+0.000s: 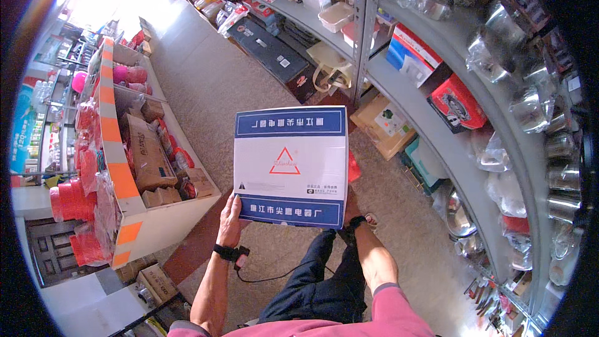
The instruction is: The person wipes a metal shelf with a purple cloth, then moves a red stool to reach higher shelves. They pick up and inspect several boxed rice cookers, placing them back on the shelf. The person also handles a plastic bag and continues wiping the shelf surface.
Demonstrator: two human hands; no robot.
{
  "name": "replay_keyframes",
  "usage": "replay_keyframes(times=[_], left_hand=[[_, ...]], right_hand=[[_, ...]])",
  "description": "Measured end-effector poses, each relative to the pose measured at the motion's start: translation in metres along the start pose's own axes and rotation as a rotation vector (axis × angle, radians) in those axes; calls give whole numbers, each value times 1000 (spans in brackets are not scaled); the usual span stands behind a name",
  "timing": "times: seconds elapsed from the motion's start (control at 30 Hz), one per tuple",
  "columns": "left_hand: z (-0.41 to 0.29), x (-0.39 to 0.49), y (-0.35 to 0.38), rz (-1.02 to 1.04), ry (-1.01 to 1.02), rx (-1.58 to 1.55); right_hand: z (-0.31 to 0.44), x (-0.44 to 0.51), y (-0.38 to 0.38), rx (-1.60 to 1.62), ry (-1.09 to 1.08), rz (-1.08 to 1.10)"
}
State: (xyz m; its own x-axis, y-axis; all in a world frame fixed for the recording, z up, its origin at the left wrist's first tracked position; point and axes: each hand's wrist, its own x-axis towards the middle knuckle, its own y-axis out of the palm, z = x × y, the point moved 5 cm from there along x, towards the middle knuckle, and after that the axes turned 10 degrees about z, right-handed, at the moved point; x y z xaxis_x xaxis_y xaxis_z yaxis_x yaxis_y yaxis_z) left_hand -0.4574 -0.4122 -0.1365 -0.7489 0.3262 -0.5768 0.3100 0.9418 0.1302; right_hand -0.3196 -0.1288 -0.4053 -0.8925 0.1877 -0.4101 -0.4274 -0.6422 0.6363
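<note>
A white cardboard box (262, 161) with blue bands at both ends and a red triangle printed in its middle is held up before me. It bears writing. My left hand (230, 215) grips its near left corner, thumb along the edge. At the near right side is my right hand (352, 203), mostly hidden behind the box, so its fingers cannot be seen. A small red thing (354, 166) shows past the box's right edge; whether it touches the box I cannot tell. Both wrists wear black straps, and a cable runs from the device on the left one.
Metal shelving (435, 121) curves along my right, with steel pots in plastic wrap (531, 110) and a red box (461, 103). To my left stands a white display bin (173, 210) of cartons. A long black case (271, 54) lies ahead, beside the aisle floor (196, 70).
</note>
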Motion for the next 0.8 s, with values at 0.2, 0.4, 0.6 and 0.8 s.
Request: replay_keyframes(times=[0.2, 0.4, 0.6, 0.8], left_hand=[[14, 9, -1, 221, 81, -231], [29, 5, -17, 88, 147, -149], [37, -63, -41, -323, 119, 217], [22, -67, 2, -20, 317, 51]], right_hand=[[38, -28, -20, -1356, -72, 124], [106, -115, 2, -371, 313, -195], [184, -239, 42, -243, 130, -186], [221, -320, 30, -105, -15, -335]])
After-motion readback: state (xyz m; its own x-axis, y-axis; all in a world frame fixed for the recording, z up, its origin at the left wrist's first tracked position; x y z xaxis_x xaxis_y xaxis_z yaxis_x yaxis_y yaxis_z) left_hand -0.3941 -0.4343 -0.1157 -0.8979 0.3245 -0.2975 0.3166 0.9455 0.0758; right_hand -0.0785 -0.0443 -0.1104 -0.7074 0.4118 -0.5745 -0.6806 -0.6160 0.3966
